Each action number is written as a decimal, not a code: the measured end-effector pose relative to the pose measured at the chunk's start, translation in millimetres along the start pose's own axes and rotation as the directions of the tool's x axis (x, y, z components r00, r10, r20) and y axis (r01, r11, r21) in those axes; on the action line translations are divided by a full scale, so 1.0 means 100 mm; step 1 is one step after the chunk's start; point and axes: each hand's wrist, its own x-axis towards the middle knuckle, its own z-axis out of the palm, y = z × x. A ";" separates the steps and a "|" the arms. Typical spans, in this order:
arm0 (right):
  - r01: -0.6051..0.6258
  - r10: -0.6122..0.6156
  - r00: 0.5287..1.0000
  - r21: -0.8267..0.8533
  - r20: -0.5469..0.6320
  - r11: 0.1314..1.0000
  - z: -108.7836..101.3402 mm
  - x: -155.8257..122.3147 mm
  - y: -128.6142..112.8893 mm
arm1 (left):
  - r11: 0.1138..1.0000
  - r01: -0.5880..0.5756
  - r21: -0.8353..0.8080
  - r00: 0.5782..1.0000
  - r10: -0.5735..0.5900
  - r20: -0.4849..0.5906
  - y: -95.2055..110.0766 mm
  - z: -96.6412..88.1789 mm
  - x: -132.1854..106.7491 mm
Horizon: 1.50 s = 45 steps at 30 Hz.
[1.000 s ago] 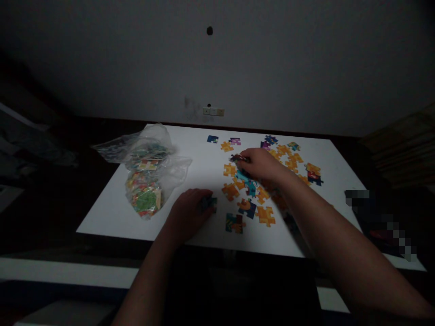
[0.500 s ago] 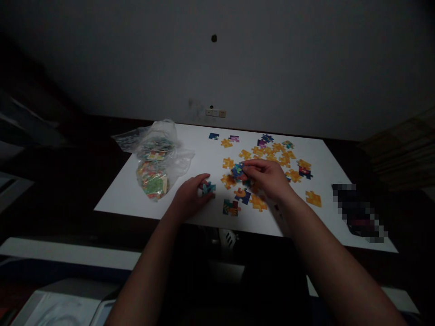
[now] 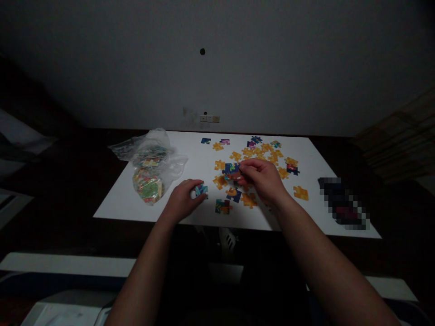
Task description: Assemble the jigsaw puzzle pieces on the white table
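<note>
The right hand [image 3: 261, 179] - drawn back from the scattered orange pieces [image 3: 270, 155] beyond it - pinches a blue puzzle piece [image 3: 231, 170], now nearer the left hand [image 3: 181, 201], whose fingertips grip a teal puzzle piece [image 3: 201, 190].

Orange puzzle pieces [image 3: 268, 154] and blue ones [image 3: 205, 141] lie on a white table [image 3: 122, 194].

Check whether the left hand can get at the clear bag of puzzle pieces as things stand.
Probably yes. The left hand lies on the white table just right of the bag, with only bare tabletop between them. Its fingers hold a small puzzle piece, though, which could hamper a grasp.
</note>
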 end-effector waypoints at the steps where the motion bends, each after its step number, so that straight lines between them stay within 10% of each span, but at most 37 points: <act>1: 0.007 -0.008 1.000 -0.002 -0.004 1.000 -0.01 0.00 -0.01 | 1.000 -0.003 0.000 1.000 0.003 0.002 0.00 0.00 0.00; 23: 0.130 -0.107 0.987 -0.199 0.124 0.971 -0.10 0.24 0.11 | 0.999 -0.032 0.007 0.998 0.032 0.052 -0.06 0.00 0.04; 29: 0.380 -0.171 0.911 -0.603 0.374 0.702 -0.20 0.29 0.14 | 0.991 -0.043 0.127 0.999 0.039 0.029 -0.07 0.00 0.07; 45: 0.466 0.138 0.813 -0.774 0.566 0.429 -0.26 0.30 -0.06 | 0.975 -0.042 0.219 0.999 0.038 0.023 -0.03 0.02 0.00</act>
